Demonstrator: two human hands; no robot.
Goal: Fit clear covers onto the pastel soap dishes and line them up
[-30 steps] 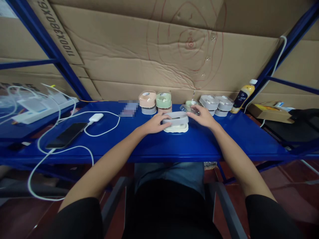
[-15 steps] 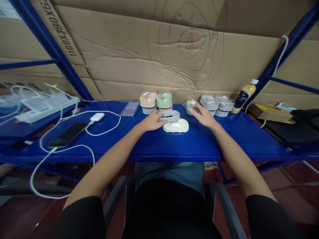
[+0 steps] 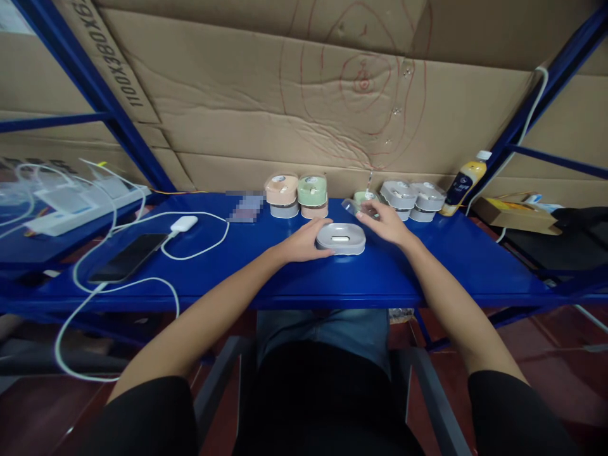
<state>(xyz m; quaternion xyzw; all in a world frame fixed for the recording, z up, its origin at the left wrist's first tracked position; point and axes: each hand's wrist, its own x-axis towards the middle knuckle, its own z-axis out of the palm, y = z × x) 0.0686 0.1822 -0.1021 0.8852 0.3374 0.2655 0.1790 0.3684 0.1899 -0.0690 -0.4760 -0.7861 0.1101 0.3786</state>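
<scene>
My left hand (image 3: 308, 242) is closed round the left end of a grey oval tray (image 3: 351, 246) with a slot in its middle. White shows through the slot, and the cream oval base seen earlier is now hidden beneath the tray. My right hand (image 3: 382, 220) pinches a clear plastic cover (image 3: 350, 207) to the right of and behind the tray. Just behind these fingers sits a small green box (image 3: 363, 197), partly covered by the hand.
Peach (image 3: 282, 189) and green (image 3: 312, 190) lidded boxes stand stacked at the back, with grey boxes (image 3: 398, 195) and a juice bottle (image 3: 465, 183) to their right. On the left lie a phone (image 3: 128, 258), a white charging case (image 3: 183, 224) and a looping white cable (image 3: 204, 215).
My left hand first swung the grey tray left, uncovering the cream base, then brought it back right and down over it. The right hand stayed nearly in place with the clear cover.
</scene>
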